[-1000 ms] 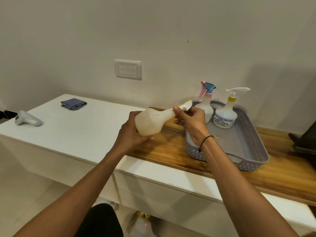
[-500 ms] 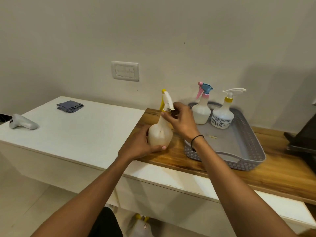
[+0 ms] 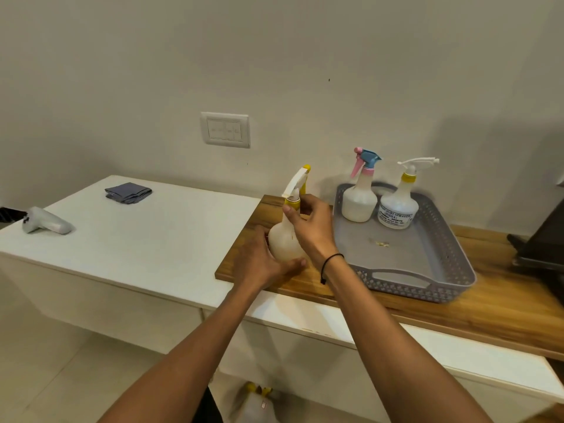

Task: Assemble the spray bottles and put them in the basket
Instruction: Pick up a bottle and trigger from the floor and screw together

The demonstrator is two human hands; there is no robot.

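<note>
Yellow-collared spray bottle now stands upright on the wooden surface, no longer tilted in the air. Left hand grips its body; right hand pinches the collar. It looks ready for the basket just beside.

A translucent white spray bottle with yellow-collared trigger head stands upright on wood; at its three o'clock, the grey basket holds two assembled bottles.
</note>
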